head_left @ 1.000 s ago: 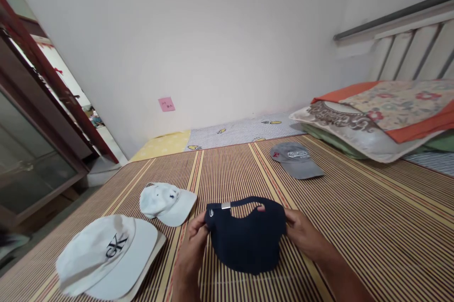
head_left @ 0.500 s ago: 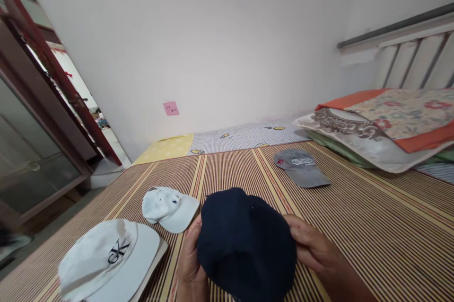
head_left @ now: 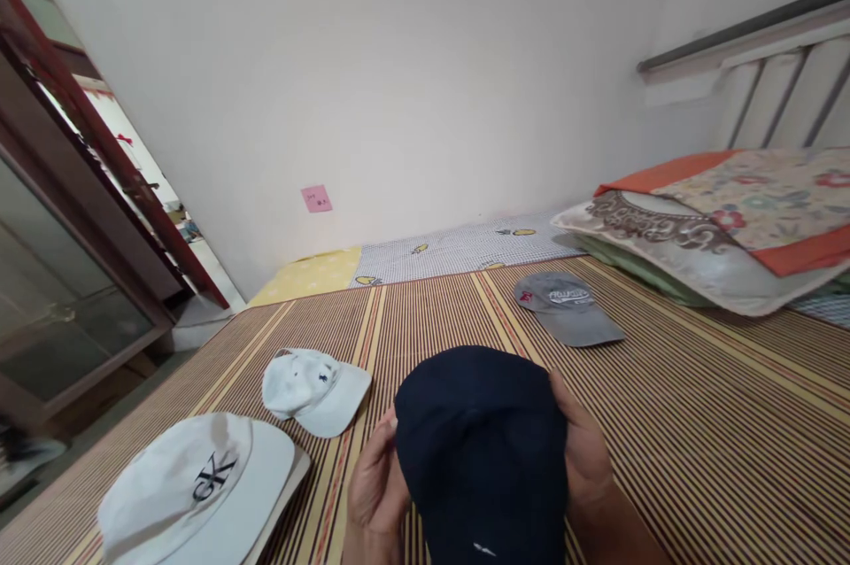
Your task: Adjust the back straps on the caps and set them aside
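Note:
A dark navy cap (head_left: 482, 441) is held between my two hands above the striped mat, low in the middle of the head view. A small white mark shows near its lower end. My left hand (head_left: 378, 485) grips its left edge, thumb on top. On the other side my right hand (head_left: 588, 450) closes around the right edge, its fingers partly hidden behind the cap. To the left lie a white cap with black letters (head_left: 192, 485) and a smaller white cap with a little dark emblem (head_left: 315, 390). Farther off on the right rests a grey cap (head_left: 567, 308).
The striped mat (head_left: 425, 317) covers the bed up to a checked and yellow sheet (head_left: 452, 244) along the wall. Pillows with an orange-edged floral cover (head_left: 763, 202) are stacked at the right. A pink note (head_left: 316, 198) sticks to the wall; a door frame (head_left: 133, 166) stands left.
The navy cap has been turned in my hands, so a white mark now shows low on it. Both hands have shifted slightly right with it. The other caps stay in place.

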Tool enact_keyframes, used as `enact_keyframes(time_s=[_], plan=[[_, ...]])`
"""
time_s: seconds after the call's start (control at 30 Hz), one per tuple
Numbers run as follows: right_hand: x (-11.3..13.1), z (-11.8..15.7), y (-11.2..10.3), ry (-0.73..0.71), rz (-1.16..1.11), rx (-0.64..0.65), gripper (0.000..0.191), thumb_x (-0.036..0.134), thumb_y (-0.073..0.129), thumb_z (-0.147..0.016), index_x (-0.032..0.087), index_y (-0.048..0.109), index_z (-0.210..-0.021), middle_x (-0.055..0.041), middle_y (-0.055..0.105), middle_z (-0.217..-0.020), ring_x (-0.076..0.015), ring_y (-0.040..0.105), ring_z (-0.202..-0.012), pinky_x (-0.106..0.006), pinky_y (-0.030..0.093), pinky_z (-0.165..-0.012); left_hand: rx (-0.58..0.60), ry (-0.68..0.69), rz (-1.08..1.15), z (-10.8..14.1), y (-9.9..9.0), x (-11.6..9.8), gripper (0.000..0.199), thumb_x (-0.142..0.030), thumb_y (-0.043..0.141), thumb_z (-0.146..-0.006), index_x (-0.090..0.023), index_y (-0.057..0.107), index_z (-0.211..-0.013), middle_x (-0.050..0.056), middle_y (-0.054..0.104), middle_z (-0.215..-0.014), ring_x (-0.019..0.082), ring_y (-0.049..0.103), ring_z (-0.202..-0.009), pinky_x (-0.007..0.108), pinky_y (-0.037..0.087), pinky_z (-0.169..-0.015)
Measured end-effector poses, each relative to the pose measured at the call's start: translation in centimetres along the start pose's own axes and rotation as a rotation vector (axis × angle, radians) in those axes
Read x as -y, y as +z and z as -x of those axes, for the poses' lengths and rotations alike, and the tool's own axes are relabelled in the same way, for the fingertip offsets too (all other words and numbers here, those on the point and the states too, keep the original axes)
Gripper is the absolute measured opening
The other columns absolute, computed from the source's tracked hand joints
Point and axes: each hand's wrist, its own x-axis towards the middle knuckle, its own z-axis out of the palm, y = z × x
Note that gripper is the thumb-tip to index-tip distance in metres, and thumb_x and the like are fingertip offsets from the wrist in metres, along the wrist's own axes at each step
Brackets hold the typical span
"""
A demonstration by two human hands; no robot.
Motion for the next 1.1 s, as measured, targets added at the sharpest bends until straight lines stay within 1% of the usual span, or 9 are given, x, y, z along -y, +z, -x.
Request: enact_keyframes(time_s=[0.1, 0.2, 0.3, 0.37, 0.5, 0.63, 0.73, 0.93, 1.1], plan=[[0.3, -0.2, -0.4, -0.018, 0.072, 0.018, 0.051, 0.070, 0.064, -0.087, 0.025, 0.084, -0.099, -0.0111, 0.083, -0.116, -0.0343, 0.061, -0.137, -0.056, 0.036, -0.123, 0.054, 0.027, 0.024, 0.3, -0.1, 0.9, 0.056, -0.006, 0.025, -0.108, -0.021, 0.075, -0.128, 0.002, 0.076, -0.131, 0.009, 0.066, -0.127, 0.021, 0.032, -0.122], [0.3, -0.5, -0.9, -0.009, 0.141, 0.053, 0.060, 0.077, 0.050, -0.091, 0.030, 0.084, -0.104, -0.0090, 0.083, -0.116, -0.0324, 0.062, -0.135, -0.053, 0.039, -0.122, 0.086, 0.067, 0.037, 0.9, 0.1, 2.1, 0.046, -0.017, 0.035, -0.109, -0.029, 0.075, -0.128, -0.004, 0.074, -0.133, 0.008, 0.065, -0.129, 0.021, 0.026, -0.125], [0.2, -0.8, -0.7, 0.010, 0.177, 0.080, 0.067, 0.081, 0.041, -0.092, 0.031, 0.083, -0.108, -0.0086, 0.083, -0.116, -0.0317, 0.062, -0.135, -0.052, 0.040, -0.122, 0.049, -0.027, -0.043, 1.1, 0.7, 3.1, 0.038, -0.027, 0.044, -0.107, -0.034, 0.077, -0.124, -0.004, 0.076, -0.129, 0.015, 0.066, -0.129, 0.030, 0.026, -0.128], [0.1, -0.7, -0.4, 0.009, 0.190, 0.088, 0.071, 0.084, 0.041, -0.091, 0.029, 0.083, -0.107, -0.0101, 0.082, -0.117, -0.0327, 0.061, -0.135, -0.054, 0.040, -0.121, -0.017, -0.121, -0.104, 1.0, 1.0, 3.5, 0.037, -0.036, 0.045, -0.107, -0.032, 0.077, -0.126, 0.000, 0.077, -0.128, 0.020, 0.062, -0.135, 0.036, 0.027, -0.128], [-0.2, 0.0, -0.2, -0.049, 0.191, 0.129, 0.077, 0.090, 0.048, -0.082, 0.027, 0.082, -0.110, -0.0131, 0.078, -0.127, -0.0370, 0.055, -0.142, -0.060, 0.036, -0.121, -0.191, -0.193, -0.117, 0.7, 1.1, 3.5, 0.051, -0.058, 0.044, -0.103, -0.030, 0.071, -0.136, 0.005, 0.073, -0.137, 0.027, 0.052, -0.145, 0.043, 0.026, -0.129], [-0.9, 0.3, -0.2, 0.018, 0.102, 0.189, 0.067, 0.085, 0.061, -0.078, 0.026, 0.083, -0.099, -0.0124, 0.080, -0.124, -0.0365, 0.055, -0.141, -0.058, 0.035, -0.121, -0.294, -0.243, -0.088, 0.6, 1.0, 3.1, 0.063, -0.071, 0.046, -0.097, -0.031, 0.067, -0.141, 0.006, 0.070, -0.142, 0.034, 0.054, -0.142, 0.051, 0.031, -0.126], [-0.9, 0.3, 0.6, 0.106, 0.089, 0.184, 0.063, 0.079, 0.059, -0.085, 0.022, 0.083, -0.100, -0.0138, 0.079, -0.125, -0.0349, 0.058, -0.139, -0.058, 0.036, -0.120, -0.329, -0.230, -0.091, 0.5, 0.8, 3.2, 0.072, -0.079, 0.046, -0.092, -0.032, 0.066, -0.142, 0.007, 0.066, -0.148, 0.037, 0.052, -0.144, 0.056, 0.032, -0.125], [-0.1, 0.2, 1.8, 0.046, 0.116, 0.143, 0.068, 0.078, 0.049, -0.091, 0.022, 0.080, -0.114, -0.0144, 0.077, -0.130, -0.0342, 0.059, -0.138, -0.057, 0.038, -0.119, -0.338, -0.167, -0.127, 0.7, 0.9, 3.9, 0.073, -0.080, 0.040, -0.094, -0.035, 0.059, -0.148, 0.008, 0.059, -0.155, 0.038, 0.054, -0.142, 0.060, 0.032, -0.123], [-0.1, -0.1, 1.6, -0.004, 0.129, 0.115, 0.068, 0.079, 0.049, -0.090, 0.024, 0.080, -0.115, -0.0136, 0.077, -0.129, -0.0345, 0.059, -0.138, -0.056, 0.041, -0.117, -0.313, -0.306, -0.082, 0.2, 2.1, 3.8, 0.084, -0.087, 0.042, -0.086, -0.030, 0.063, -0.145, 0.011, 0.067, -0.145, 0.040, 0.052, -0.143, 0.061, 0.035, -0.121]])
